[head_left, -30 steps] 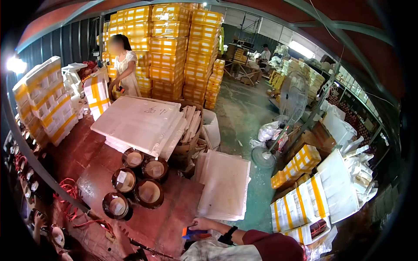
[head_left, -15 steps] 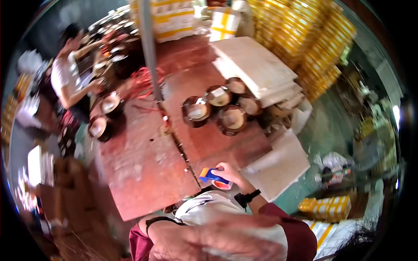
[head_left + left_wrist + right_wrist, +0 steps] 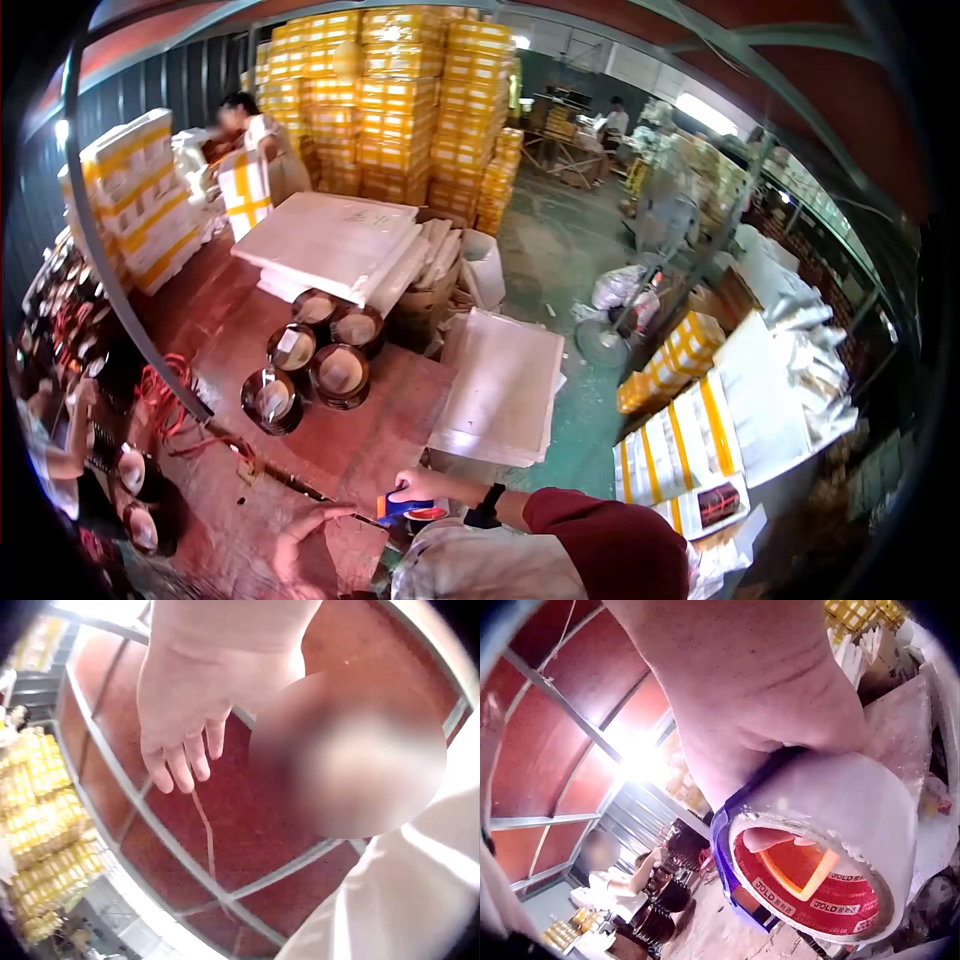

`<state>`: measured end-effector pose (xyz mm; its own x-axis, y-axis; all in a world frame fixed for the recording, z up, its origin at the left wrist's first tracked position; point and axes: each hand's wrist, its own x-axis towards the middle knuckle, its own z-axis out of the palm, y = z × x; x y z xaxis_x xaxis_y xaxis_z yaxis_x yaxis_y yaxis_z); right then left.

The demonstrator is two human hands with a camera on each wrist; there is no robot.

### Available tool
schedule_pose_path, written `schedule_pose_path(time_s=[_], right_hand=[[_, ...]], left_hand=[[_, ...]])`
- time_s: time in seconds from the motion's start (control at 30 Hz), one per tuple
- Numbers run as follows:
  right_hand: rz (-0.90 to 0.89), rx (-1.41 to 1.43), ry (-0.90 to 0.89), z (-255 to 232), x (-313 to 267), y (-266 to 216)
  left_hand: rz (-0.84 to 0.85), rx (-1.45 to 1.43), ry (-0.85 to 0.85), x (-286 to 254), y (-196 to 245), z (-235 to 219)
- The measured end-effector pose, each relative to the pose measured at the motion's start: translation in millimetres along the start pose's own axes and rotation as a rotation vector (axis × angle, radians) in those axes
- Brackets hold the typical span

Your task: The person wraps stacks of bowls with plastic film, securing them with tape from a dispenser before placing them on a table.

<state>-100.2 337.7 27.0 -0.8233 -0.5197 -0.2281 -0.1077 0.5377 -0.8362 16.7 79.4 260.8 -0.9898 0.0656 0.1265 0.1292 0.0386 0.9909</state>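
Red surface (image 3: 212, 302) ahead; your right hand (image 3: 417, 484) clamps the blue tape dispenser (image 3: 400, 507): aim it clear of your loose, empty left hand (image 3: 191, 709).

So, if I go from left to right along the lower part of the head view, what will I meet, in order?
The two nearest stacks of brown bowls, the left hand, the right hand gripping a blue tape dispenser, the black wristband, the white boxes with yellow stripes.
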Motion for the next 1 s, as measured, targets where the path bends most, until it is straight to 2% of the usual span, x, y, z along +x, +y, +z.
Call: schedule_pose_path(time_s=[0.1,0.17,0.2,0.3,0.37,0.43,0.5,0.57,0.63,0.67,0.7,0.73,0.77,0.83,0.9,1.0], right_hand=[[0.077,-0.037,0.026,1.8,-16.6,-10.1],[0.113,0.002,0.006,-5.5,-35.9,-17.3],[0.067,-0.057,0.033,6.1,-33.2,8.7],[0.157,-0.061,-0.076,4.3,-43.9,-20.9],[0.150,-0.073,-0.127,14.5,-40.4,-41.0],[0.014,-0.084,-0.190,38.1,-19.4,-38.4],[-0.038,-0.044,-0.293,66.0,6.8,-42.8],[-0.138,-0.093,-0.366,91.4,32.9,-58.2],[-0.162,-0.151,-0.496,109.4,49.0,-96.8],[-0.242,-0.142,-0.601,123.3,61.5,-105.5],[-0.140,-0.037,-0.651,109.8,50.8,-150.6],[-0.187,0.045,-0.734,150.1,72.1,-121.7],[-0.231,0.001,-0.738,172.0,81.4,-112.6],[-0.261,-0.056,-0.751,194.5,96.5,-103.3],[-0.210,-0.029,-0.808,181.6,99.8,-132.8],[-0.237,-0.116,-0.837,195.8,126.4,-116.4]], left_hand=[[-0.267,0.352,0.002,-43.7,-103.5,-9.9],[-0.399,0.487,0.078,-82.1,-155.7,-8.8],[-0.459,0.533,0.112,-98.7,-174.6,-9.3],[-0.612,0.606,0.237,-131.8,-205.5,-14.0],[-0.688,0.629,0.327,-145.7,-214.7,-17.3],[-0.748,0.633,0.427,-155.5,-219.5,-19.5],[-0.794,0.630,0.520,-163.8,-224.1,-23.0],[-0.824,0.606,0.607,-173.0,-228.2,-23.5],[-0.908,0.564,0.734,-192.8,-235.7,-23.5],[-1.007,0.536,0.830,-208.8,-238.8,-23.4],[-1.228,0.505,0.953,-215.4,-238.9,-19.7],[-1.666,0.499,1.070,-202.0,-235.9,-18.0],[-1.858,0.427,1.103,-209.6,-237.7,-17.8],[-0.677,-0.027,0.946,-279.4,-253.4,-7.5],[-0.777,0.244,0.802,-274.0,-275.9,-11.2],[-0.784,0.249,0.817,-257.6,-285.9,-20.6]])
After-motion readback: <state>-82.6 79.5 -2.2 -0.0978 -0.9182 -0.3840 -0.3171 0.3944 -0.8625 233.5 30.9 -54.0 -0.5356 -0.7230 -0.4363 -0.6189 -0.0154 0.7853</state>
